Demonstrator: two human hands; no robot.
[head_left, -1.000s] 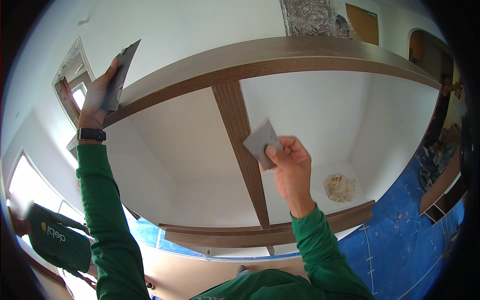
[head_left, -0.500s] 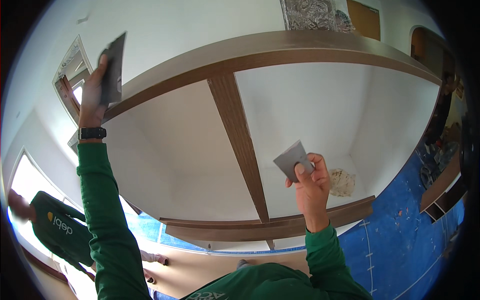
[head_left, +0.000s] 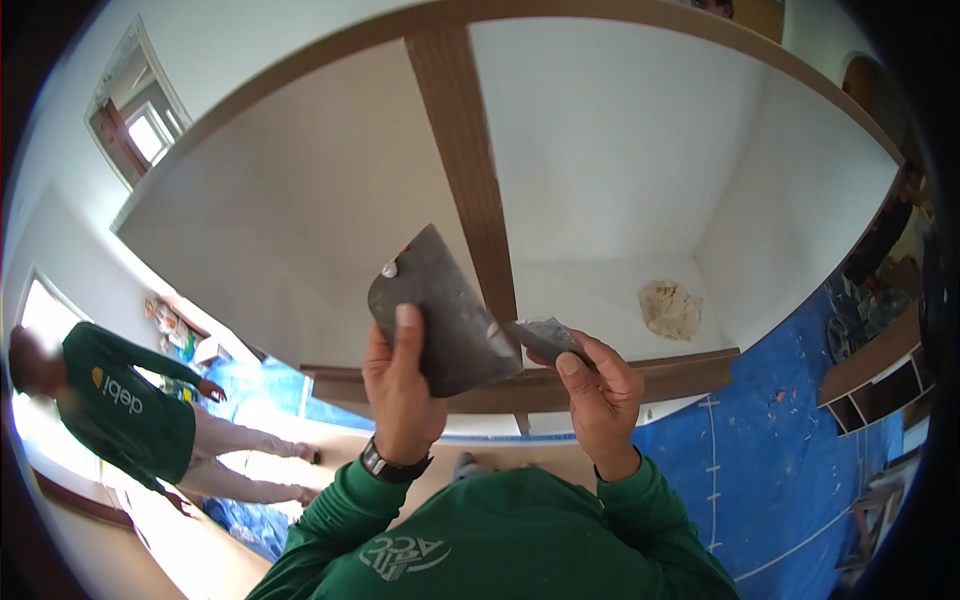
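The left hand (head_left: 405,400) clasps a dark grey spreader plate (head_left: 442,320) in closed fingers (head_left: 377,350). The right hand (head_left: 606,402) pinches a smaller grey scraper (head_left: 548,338) just beside it

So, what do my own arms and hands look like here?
Your left hand and right hand are bare, without gloves. Both arms wear long, plain green sleeves, wrinkled and reaching the wrists. A dark wristband, apparently a watch, circles the left wrist.

plate (head_left: 440,325) left of scraper (head_left: 548,338) | divider (head_left: 458,135) behind | co-worker (head_left: 130,410) far left
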